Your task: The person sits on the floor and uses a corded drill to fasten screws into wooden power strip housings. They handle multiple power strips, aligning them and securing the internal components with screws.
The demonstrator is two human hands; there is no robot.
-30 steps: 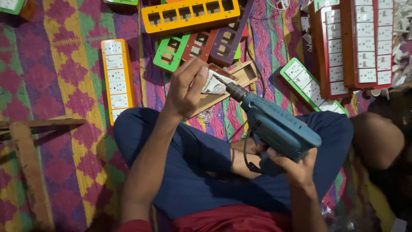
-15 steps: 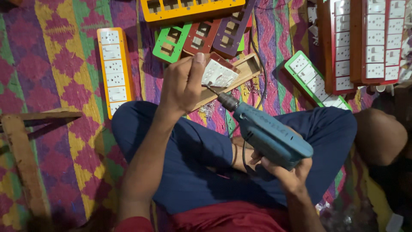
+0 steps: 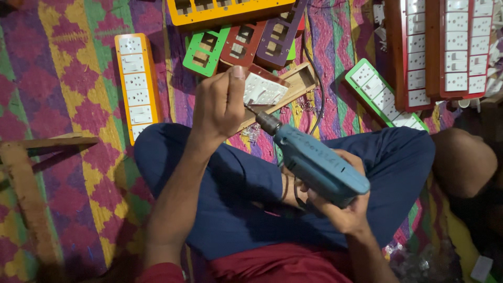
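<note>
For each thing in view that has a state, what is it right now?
Left hand: raised, gripping the white socket plate.
Socket plate: held tilted, drill bit at its edge.
Drill: held in the right hand, bit toward the plate.
Wooden box: open, lying on the mat.
Orange strip: assembled, lying flat.
Green frame: empty cutouts.

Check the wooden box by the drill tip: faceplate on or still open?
Partly open. The wooden box shows bare hollow at its right end; the white faceplate sits tilted at the left hand.
</note>
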